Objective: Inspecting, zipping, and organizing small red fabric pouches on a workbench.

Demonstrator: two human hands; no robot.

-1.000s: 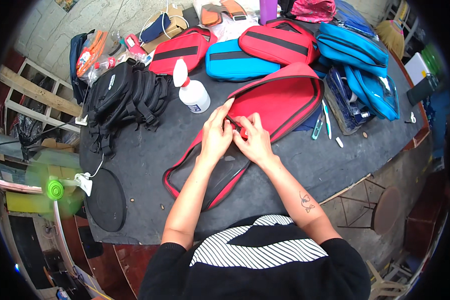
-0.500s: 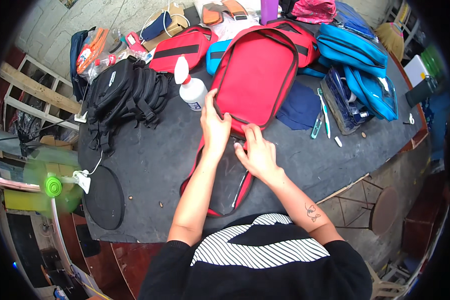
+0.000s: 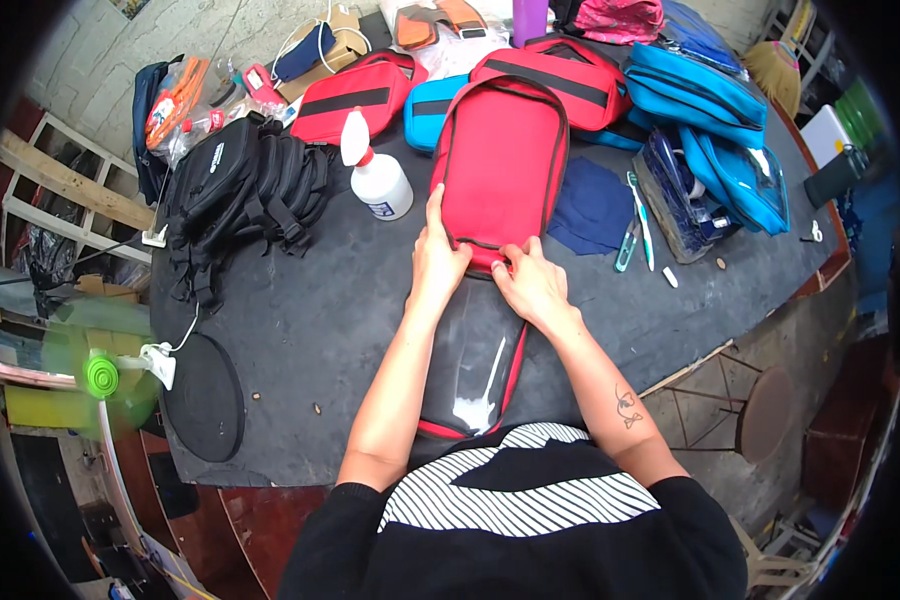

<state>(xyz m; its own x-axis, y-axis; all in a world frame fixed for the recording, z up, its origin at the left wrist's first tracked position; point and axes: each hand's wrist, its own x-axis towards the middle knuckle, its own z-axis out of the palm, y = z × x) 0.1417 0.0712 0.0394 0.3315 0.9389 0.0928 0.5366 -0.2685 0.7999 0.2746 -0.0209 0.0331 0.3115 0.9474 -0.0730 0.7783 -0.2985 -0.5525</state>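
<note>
A red pouch [image 3: 505, 160] with dark edging lies in the middle of the table, its far end against other bags. From its near edge, a flap with a clear plastic window [image 3: 465, 370] and red border stretches toward me. My left hand [image 3: 438, 262] holds the near left corner, forefinger laid along the side and thumb at the edge. My right hand [image 3: 536, 290] pinches the same near edge a little to the right, thumb and fingers closed on it. A white spray bottle [image 3: 381, 187] stands to the left of the pouch.
At left are a black backpack [image 3: 240, 195], a round black piece [image 3: 202, 400] and a spinning green fan [image 3: 102, 375]. Right of the pouch lie navy cloth [image 3: 592, 208], a green-handled cutter [image 3: 626, 247], a toothbrush [image 3: 644, 230] and blue bags [image 3: 695, 98]. More red bags [image 3: 348, 100] lie behind.
The red pouch has come down flatter and nearer to me, and its windowed flap lies straighter. My right hand has moved slightly right and now pinches the pouch's near edge.
</note>
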